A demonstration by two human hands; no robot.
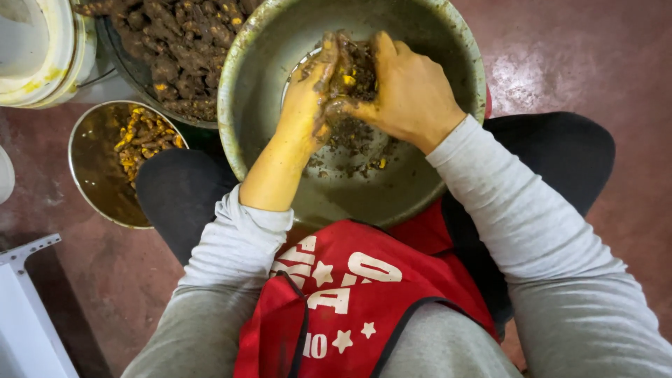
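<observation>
1. My left hand (304, 105) and right hand (406, 91) both clutch muddy turmeric roots (350, 73) over the big steel basin (238, 133), fingers curled tight.
2. I'd rub gently, keeping everything inside the basin.

Rough, mud-caked roots (350, 73) are sitting in a dull, smeared metal basin (364, 189), while a smaller metal bowl (94, 168) is gleaming wet beside it. A glossy red fabric apron (350, 308) is lying over matt grey knit sleeves (224, 259); the reddish floor (560, 63) is looking worn.
</observation>
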